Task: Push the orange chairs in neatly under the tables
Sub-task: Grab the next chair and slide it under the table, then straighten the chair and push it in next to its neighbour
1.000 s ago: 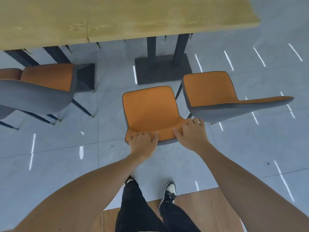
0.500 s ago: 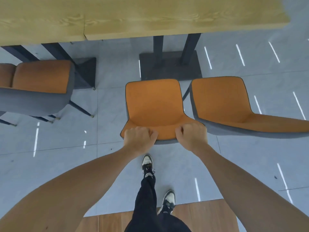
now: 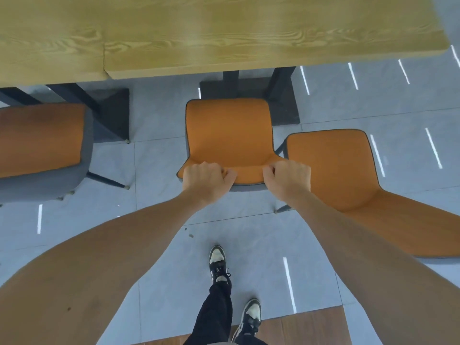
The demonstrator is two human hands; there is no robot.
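orange chair (image 3: pixel 227 135) sits at the centre of the frame, its seat front pointing up toward the wooden table (image 3: pixel 224 36) that fills the top edge; the seat's far edge lies just short of the tabletop's near edge, over the dark table base (image 3: pixel 283 105). left hand (image 3: pixel 205 181) and right hand (image 3: pixel 288 179) both curl over the top rim of the chair's backrest, fingers (image 3: pixel 225 173) closed tight on it, thumbs tucked behind out of sight. a second orange chair (image 3: pixel 343 175) stands just beside it at right centre, turned at an angle, its backrest reaching toward the lower right. a third chair (image 3: pixel 39 138) with a grey shell shows at left centre, partly cut off by the frame. two sneakers (image 3: pixel 217 263) and black trousers (image 3: pixel 214 317) appear at the bottom centre on the grey tiled floor (image 3: pixel 159 165). no brand, label or writing can be read anywhere.
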